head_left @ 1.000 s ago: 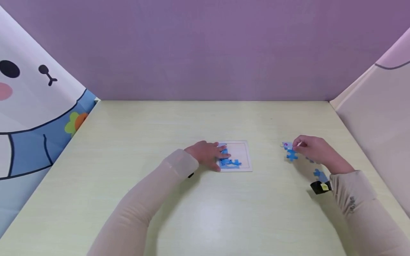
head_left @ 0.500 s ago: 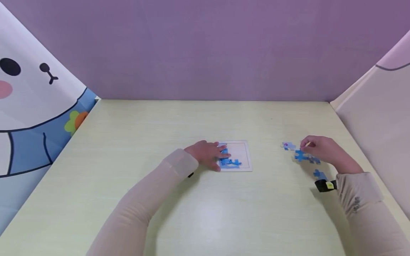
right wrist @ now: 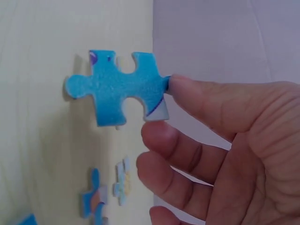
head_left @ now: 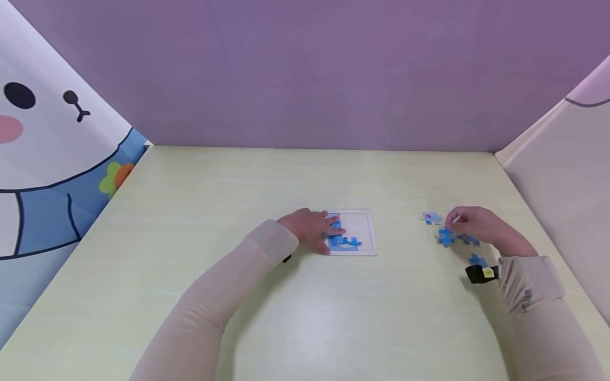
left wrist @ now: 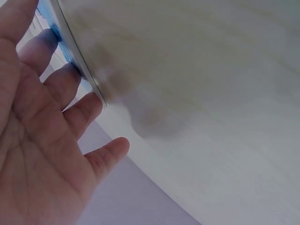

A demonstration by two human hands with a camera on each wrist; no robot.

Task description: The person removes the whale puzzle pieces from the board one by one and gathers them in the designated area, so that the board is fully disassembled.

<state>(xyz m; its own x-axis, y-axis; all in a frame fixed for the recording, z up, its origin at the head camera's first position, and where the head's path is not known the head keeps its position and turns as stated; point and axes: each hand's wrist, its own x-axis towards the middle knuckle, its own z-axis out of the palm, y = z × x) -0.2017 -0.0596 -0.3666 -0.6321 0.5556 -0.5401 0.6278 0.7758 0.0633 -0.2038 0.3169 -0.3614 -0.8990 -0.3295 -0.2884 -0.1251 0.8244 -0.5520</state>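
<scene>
A white puzzle tray lies mid-table with several blue pieces fitted in its left and front part. My left hand rests flat on the tray's left side, its straight fingers touching the tray edge. Off to the right, my right hand pinches a blue puzzle piece between thumb and forefinger. The right wrist view shows that piece held just above the table by my right hand.
Loose pieces lie round the right hand: a pale one with a purple mark and two blue ones. Fabric panels wall the pale table on the left, back and right.
My right hand carried the blue piece a little to the right and nearer, away from the pale piece. The left hand has stayed on the tray.
</scene>
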